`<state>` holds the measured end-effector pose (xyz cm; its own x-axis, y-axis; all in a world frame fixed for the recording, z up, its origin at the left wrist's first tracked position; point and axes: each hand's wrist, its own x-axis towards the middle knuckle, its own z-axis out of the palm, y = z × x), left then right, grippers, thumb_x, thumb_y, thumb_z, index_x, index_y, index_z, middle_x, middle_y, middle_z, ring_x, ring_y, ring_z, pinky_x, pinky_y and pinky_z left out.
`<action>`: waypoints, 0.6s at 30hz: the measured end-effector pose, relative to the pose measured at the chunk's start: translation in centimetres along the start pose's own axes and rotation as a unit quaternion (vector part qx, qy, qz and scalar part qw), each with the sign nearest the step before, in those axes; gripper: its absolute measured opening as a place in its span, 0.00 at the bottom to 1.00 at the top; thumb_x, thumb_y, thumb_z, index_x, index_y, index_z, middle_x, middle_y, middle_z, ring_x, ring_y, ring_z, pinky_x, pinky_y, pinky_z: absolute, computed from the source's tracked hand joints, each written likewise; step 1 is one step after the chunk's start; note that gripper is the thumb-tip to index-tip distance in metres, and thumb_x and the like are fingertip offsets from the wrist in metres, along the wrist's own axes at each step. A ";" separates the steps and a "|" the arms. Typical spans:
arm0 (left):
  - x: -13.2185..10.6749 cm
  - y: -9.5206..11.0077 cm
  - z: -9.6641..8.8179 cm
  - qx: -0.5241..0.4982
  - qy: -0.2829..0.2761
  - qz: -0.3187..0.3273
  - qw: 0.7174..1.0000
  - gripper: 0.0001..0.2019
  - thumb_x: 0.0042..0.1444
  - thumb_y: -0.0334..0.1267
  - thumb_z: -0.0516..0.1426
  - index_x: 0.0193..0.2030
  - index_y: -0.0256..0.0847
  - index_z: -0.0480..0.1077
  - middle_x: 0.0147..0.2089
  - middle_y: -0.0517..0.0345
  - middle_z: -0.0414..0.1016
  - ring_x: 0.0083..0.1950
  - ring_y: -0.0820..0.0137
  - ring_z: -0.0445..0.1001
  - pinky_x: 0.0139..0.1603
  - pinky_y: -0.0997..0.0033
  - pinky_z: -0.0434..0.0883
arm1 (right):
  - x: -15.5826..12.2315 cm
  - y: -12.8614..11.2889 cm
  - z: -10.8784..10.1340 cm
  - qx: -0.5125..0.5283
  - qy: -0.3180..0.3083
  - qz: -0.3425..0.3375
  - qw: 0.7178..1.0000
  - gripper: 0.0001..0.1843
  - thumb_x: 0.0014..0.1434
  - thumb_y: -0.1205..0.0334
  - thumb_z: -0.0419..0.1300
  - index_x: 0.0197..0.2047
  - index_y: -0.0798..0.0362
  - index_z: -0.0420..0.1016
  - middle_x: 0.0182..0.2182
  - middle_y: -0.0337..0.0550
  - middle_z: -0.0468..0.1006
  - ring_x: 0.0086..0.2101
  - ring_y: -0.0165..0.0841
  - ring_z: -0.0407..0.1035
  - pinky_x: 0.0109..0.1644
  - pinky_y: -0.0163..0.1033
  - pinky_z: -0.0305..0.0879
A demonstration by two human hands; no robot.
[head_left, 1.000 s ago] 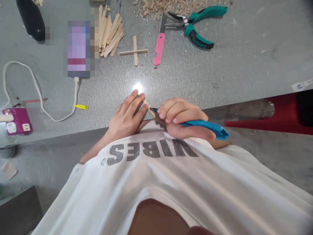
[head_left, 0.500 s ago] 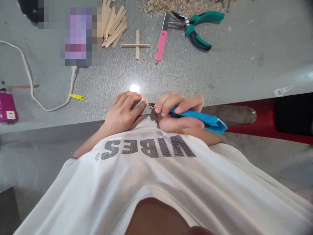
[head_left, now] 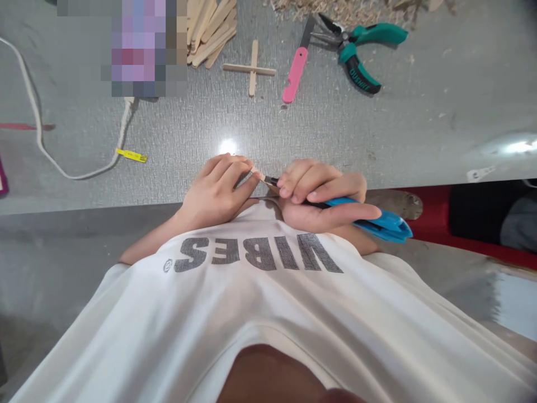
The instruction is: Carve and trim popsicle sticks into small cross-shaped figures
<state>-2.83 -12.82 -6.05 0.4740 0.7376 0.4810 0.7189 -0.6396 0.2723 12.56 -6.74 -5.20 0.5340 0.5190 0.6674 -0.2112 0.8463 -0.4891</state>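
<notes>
My left hand is curled at the near edge of the grey table, pinching a small wooden stick piece whose pale tip shows past the fingertips. My right hand is closed round a blue-handled craft knife. The knife's dark tip meets the stick right beside my left fingers. Both hands sit close against my white shirt.
At the far side lie a pile of wooden sticks, two sticks crossed, a pink-handled knife, green pliers and wood shavings. A white cable with a yellow tag runs at left. A red stool stands at right.
The view has drifted, so the table items sit further right and higher in the picture. My hands keep the same grips, the blade still at the stick's tip.
</notes>
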 end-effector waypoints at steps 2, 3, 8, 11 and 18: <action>0.0 0.0 0.1 0.007 0.009 0.004 1.000 0.20 0.80 0.53 0.58 0.66 0.43 0.77 0.58 0.45 0.85 0.67 0.53 0.82 0.71 0.45 0.78 | 0.2 -0.1 0.1 0.015 -0.016 -0.005 1.000 0.31 0.82 0.47 0.51 0.26 0.48 0.53 0.11 0.24 0.46 0.06 0.24 0.39 0.10 0.29 0.45; 0.1 0.1 0.1 0.014 0.008 0.006 1.000 0.19 0.80 0.53 0.58 0.65 0.44 0.78 0.58 0.45 0.85 0.67 0.54 0.82 0.71 0.46 0.78 | 0.4 -0.1 0.1 0.021 -0.028 -0.009 0.999 0.31 0.82 0.48 0.51 0.26 0.48 0.53 0.11 0.24 0.45 0.06 0.23 0.39 0.10 0.28 0.45; 0.2 0.0 -0.1 0.048 0.003 0.017 0.999 0.20 0.80 0.55 0.57 0.63 0.44 0.79 0.57 0.48 0.86 0.66 0.57 0.83 0.71 0.50 0.78 | 0.6 0.0 -0.4 0.023 -0.072 0.000 0.997 0.33 0.83 0.45 0.48 0.25 0.48 0.51 0.09 0.25 0.45 0.05 0.24 0.40 0.10 0.29 0.48; 0.1 0.0 -0.1 0.039 0.006 0.012 0.999 0.20 0.79 0.56 0.59 0.64 0.45 0.79 0.57 0.48 0.87 0.66 0.56 0.83 0.72 0.49 0.77 | 0.4 0.0 -0.8 0.044 -0.068 -0.005 0.997 0.32 0.83 0.45 0.48 0.26 0.48 0.53 0.09 0.24 0.47 0.05 0.25 0.40 0.11 0.30 0.50; -0.1 -0.1 0.5 0.062 0.021 0.001 0.998 0.19 0.78 0.57 0.59 0.61 0.48 0.81 0.54 0.51 0.88 0.64 0.56 0.84 0.69 0.49 0.78 | 0.1 -0.6 -2.6 0.053 -0.137 0.035 0.989 0.35 0.79 0.31 0.54 0.29 0.47 0.57 0.13 0.26 0.55 0.09 0.26 0.52 0.17 0.32 0.63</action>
<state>-2.72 -12.77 -6.54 0.4562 0.7249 0.5161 0.7765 -0.6076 0.1670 14.92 -7.52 -6.28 0.2765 0.5771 0.7684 -0.3310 0.8079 -0.4877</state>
